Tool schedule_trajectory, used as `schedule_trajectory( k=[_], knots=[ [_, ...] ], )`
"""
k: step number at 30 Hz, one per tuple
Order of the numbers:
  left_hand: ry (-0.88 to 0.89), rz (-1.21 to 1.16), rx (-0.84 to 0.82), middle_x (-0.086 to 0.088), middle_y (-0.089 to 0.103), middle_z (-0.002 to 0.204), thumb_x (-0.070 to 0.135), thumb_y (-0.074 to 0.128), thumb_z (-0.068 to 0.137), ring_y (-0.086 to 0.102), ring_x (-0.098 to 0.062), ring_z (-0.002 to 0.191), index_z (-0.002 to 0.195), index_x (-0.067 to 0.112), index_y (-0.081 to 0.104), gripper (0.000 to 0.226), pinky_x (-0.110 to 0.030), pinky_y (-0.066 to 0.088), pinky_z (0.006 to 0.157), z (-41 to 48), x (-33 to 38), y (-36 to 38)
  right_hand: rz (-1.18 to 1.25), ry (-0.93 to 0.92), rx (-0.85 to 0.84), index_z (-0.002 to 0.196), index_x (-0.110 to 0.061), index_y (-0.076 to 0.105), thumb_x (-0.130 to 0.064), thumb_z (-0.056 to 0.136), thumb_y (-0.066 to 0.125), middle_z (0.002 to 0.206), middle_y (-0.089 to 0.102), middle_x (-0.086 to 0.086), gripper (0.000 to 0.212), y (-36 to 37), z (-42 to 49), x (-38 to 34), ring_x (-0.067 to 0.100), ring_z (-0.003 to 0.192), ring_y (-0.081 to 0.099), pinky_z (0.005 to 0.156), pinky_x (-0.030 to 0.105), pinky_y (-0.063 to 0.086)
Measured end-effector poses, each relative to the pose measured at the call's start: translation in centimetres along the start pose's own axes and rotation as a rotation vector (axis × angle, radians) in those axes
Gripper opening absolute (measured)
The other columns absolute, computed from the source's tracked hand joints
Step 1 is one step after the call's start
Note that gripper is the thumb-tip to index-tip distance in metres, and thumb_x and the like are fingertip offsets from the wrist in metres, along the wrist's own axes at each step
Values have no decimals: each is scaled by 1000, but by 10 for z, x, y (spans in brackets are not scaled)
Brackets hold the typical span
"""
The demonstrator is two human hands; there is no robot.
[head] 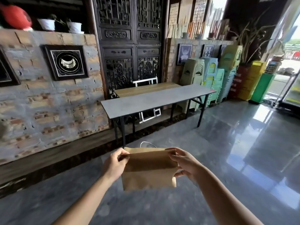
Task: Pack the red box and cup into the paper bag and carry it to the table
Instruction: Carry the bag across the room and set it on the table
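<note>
With the paper bag [148, 169] held in midair, your left hand [114, 164] pinches its top left corner. Your right hand [185, 163] fingers clamp its right edge; grey table [146, 101] well apart.

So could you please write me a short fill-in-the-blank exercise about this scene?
1. The paper bag is held by ____ hands.
2. The left hand and right hand pinch the bag near its ____ edge.
3. The grey table ahead stands on ____ legs.
4. The wall behind the table is built of ____.

Missing words: two; top; black; brick
</note>
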State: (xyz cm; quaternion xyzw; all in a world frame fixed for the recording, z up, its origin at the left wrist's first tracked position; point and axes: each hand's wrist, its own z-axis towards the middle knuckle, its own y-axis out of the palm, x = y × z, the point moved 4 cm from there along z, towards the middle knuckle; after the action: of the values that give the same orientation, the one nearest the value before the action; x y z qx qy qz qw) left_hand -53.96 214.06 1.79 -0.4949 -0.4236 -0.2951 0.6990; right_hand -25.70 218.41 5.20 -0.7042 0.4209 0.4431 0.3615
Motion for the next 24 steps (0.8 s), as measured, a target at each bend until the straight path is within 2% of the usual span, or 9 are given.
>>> schedule_trajectory(
  k=[4,5,7,11,14,16,18,20,24],
  knots=[
    [-32,8,33,14,68,74,35,65,75,64,-15,75,79,31,65,6,-44,53,77,135,15,19,-11,-5,-27,102,-40,69,-28,94,57,96,72,-3,18,-43,122,-60,19,69,69,64,43,59],
    [-37,11,37,11,68,74,30,66,77,64,-18,77,78,31,65,2,-44,52,78,169,19,25,-12,-15,-33,101,-41,69,-29,94,58,95,72,-3,18,-54,154,-76,18,68,69,63,41,59],
    [-26,-5,51,7,68,76,15,68,82,64,-20,79,76,31,65,18,-41,50,77,227,30,35,-23,-32,-28,100,-42,69,-29,94,58,95,72,-3,18,-73,208,-107,18,68,68,61,39,58],
    [-30,-50,71,1,69,85,-3,64,86,62,-16,82,85,16,67,19,-16,45,75,335,43,65,-47,-34,-22,99,-43,68,-30,95,56,105,71,4,18,-107,321,-146,22,73,68,61,38,57],
    [-45,-68,94,3,68,86,-2,63,87,60,-6,79,89,12,68,15,-4,41,69,417,43,91,-62,-47,5,101,-41,67,-31,95,55,112,67,9,17,-131,408,-168,27,82,65,66,43,58],
    [-55,-27,110,11,68,86,8,65,88,59,1,77,91,19,69,12,-7,42,65,472,39,108,-69,-48,25,104,-38,66,-31,95,54,117,64,9,16,-148,467,-180,29,91,62,71,49,59],
    [-81,46,114,18,67,88,20,65,88,60,-6,79,92,31,68,11,-22,45,69,517,34,119,-69,-41,37,107,-34,65,-30,96,54,120,63,8,16,-161,515,-191,29,94,61,76,53,58],
    [-95,77,99,16,67,90,26,65,88,60,-14,85,92,37,67,11,-29,45,70,585,21,136,-66,-32,28,108,-33,65,-31,96,55,121,63,7,16,-178,583,-207,30,92,62,77,55,58],
    [-112,69,73,15,67,94,30,62,90,61,-15,88,95,38,65,10,-35,53,75,713,7,161,-67,-19,39,102,-39,67,-33,95,55,119,64,3,14,-205,705,-246,32,97,66,76,57,58]
  ],
)
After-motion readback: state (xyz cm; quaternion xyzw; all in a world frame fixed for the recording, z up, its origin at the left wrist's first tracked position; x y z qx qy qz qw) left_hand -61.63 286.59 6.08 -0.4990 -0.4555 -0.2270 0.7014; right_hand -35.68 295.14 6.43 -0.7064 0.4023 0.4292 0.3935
